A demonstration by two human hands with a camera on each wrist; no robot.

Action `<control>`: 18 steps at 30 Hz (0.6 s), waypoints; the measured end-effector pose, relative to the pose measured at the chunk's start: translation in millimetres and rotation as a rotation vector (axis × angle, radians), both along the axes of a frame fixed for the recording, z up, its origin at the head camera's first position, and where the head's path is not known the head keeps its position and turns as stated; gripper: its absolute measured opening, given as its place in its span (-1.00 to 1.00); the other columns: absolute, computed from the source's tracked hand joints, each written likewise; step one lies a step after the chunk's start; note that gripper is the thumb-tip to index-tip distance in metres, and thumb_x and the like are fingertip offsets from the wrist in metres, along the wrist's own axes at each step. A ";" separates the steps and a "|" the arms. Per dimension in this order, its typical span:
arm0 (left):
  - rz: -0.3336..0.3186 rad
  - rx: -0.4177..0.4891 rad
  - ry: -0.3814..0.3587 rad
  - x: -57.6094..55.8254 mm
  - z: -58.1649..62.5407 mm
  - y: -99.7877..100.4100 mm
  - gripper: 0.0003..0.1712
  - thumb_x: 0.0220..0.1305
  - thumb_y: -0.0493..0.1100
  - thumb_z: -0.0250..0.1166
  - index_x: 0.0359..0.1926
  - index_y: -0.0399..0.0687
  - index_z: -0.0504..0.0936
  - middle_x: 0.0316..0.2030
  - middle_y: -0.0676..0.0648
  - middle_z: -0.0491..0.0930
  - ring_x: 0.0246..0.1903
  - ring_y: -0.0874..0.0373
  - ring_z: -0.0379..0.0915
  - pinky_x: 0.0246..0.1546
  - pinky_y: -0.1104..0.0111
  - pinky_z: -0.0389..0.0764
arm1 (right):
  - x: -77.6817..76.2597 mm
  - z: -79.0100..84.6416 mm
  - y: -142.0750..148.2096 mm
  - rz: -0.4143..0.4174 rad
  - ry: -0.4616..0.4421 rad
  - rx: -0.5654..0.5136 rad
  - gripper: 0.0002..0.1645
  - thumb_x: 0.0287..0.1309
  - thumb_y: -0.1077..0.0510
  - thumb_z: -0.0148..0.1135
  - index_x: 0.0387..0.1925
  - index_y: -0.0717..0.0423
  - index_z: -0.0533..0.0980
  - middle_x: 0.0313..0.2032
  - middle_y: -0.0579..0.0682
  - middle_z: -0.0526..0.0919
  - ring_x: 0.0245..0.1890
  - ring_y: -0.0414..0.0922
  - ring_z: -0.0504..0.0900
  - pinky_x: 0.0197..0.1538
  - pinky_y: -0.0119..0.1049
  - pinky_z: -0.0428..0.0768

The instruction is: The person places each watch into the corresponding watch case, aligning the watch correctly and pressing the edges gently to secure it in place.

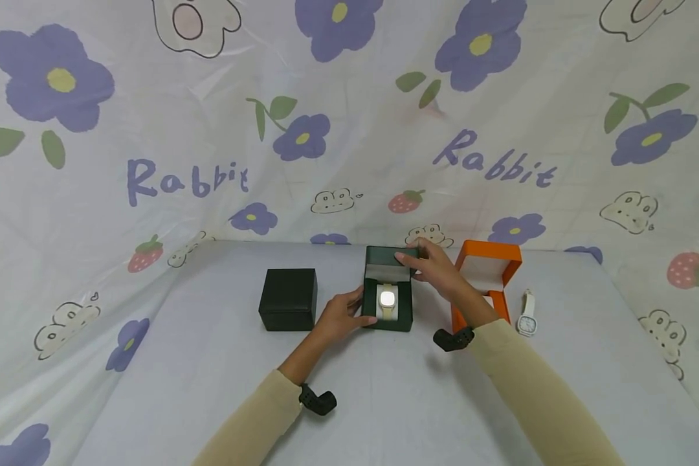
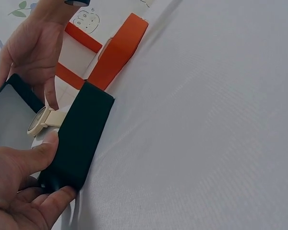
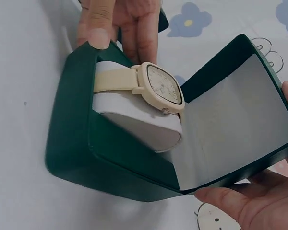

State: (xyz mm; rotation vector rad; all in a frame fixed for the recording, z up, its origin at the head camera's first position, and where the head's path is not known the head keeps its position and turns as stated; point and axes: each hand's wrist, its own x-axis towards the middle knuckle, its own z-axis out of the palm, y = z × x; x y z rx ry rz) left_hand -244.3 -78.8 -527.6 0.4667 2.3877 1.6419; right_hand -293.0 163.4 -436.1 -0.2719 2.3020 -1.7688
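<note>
A dark green watch box [image 1: 406, 317] stands with its lid raised in the middle of the table. Inside, a cream watch [image 3: 163, 86] is wrapped round a white cushion [image 3: 134, 120]. My left hand [image 1: 338, 317] grips the base at its left front corner; in the left wrist view the thumb lies over the rim and fingers curl beneath the corner. At the back right, my right hand [image 1: 437, 265] holds the raised lid [image 3: 245, 124], with digits at its hinge side and outer edge. Part of that hand's fingers is hidden behind the lid.
A closed black box [image 1: 288, 299] sits left of the green one. To the right stands an orange box [image 1: 492, 249], lid up, partly covered by my right forearm. Beyond it lies a white watch [image 1: 527, 317]. A printed cloth [image 1: 349, 149] hangs behind the table.
</note>
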 end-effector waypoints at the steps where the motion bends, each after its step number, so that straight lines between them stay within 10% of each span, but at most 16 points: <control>1: 0.000 0.002 -0.001 0.0 0.0 0.1 -0.02 0.22 -0.19 0.50 0.53 -0.28 0.16 0.47 -0.26 0.18 0.38 -0.14 0.28 0.31 0.15 0.46 | 1.1 -0.6 0.3 -0.002 0.010 0.005 -0.43 0.39 -0.06 0.28 0.18 0.25 0.38 0.04 0.13 0.44 0.14 0.10 0.46 0.29 0.22 0.49; 12: -0.015 0.050 0.022 -0.6 -2.2 -0.3 -0.03 0.21 -0.24 0.49 0.51 -0.32 0.16 0.44 -0.26 0.25 0.37 -0.15 0.30 0.32 0.09 0.44 | 13.7 -9.5 0.0 -0.018 0.096 0.042 -0.49 0.31 -0.01 0.37 0.14 0.20 0.51 0.04 0.09 0.57 -0.08 0.00 0.47 0.02 -0.15 0.58; 18: -0.011 0.091 0.010 8.6 14.8 3.3 -0.07 0.21 -0.40 0.45 0.48 -0.47 0.14 0.41 -0.40 0.23 0.35 -0.30 0.28 0.33 -0.06 0.39 | 21.1 -14.7 -1.8 -0.027 0.121 -0.002 -0.54 0.30 0.07 0.39 0.08 0.24 0.48 0.27 0.20 0.52 0.28 0.08 0.46 0.40 0.04 0.42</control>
